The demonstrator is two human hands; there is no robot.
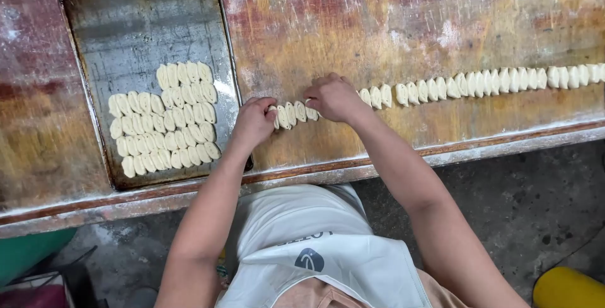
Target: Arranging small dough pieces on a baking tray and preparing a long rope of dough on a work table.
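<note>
Head view, looking down. Apron (315, 245): white, with a dark rounded emblem at the chest, directly below the arms.

Left hand (253, 121): palm down, fingers curled over the left end of a short group of dough pieces (291, 114), which it grips from the side. Right hand (334, 98): palm down, knuckles raised, fingers closed on the right end of the same group. Both forearms reach out from the body across the worktop (378, 24) edge.

Dough pieces: pale, small, oval, standing on edge, packed side by side. A long dough row (479, 83) runs on rightward along the worn reddish wooden worktop.

Metal tray (132, 24): dark, at left, just beside the left hand, carrying arranged dough rows (165, 119).
</note>
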